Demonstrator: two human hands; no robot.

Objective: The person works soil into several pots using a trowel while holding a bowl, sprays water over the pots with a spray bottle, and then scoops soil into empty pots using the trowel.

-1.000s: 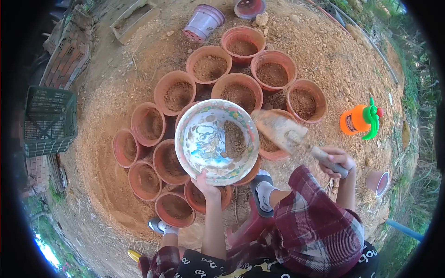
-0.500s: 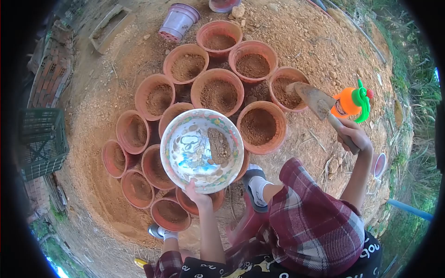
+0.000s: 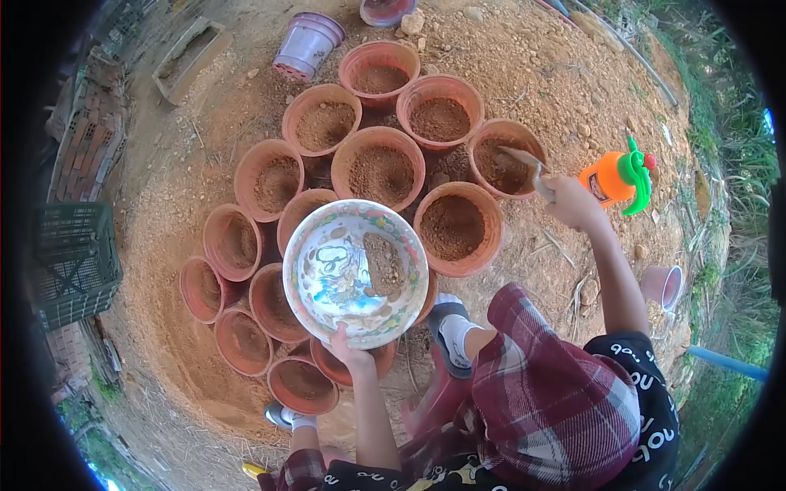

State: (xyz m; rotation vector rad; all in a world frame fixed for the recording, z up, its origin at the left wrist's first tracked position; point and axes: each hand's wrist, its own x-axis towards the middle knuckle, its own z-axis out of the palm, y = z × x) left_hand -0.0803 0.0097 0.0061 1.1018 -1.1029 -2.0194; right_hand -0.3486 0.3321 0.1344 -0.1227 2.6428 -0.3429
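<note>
My left hand [image 3: 350, 350] grips the near rim of a white patterned bowl [image 3: 332, 274], which has some brown soil [image 3: 383, 266] at its right side. The bowl hangs over several terracotta-coloured pots and partly hides them. In my right hand [image 3: 575, 203] is the handle of a trowel [image 3: 528, 160]; its blade reaches down into the soil of the rightmost pot [image 3: 508, 188]. Another soil-filled pot [image 3: 458, 227] stands just below that one, and a further pot [image 3: 378, 168] is above the bowl.
An orange and green spray bottle [image 3: 610, 178] stands right of my right hand. A purple pot [image 3: 309, 47] lies at the top, a green crate [image 3: 78, 258] at the left, and a pale pot [image 3: 661, 286] at the right. My shoe [image 3: 449, 331] is beside the pots.
My right hand has moved left and up toward the rightmost pot, and the trowel blade now dips into it. The bowl stays in my left hand, nearly unmoved.
</note>
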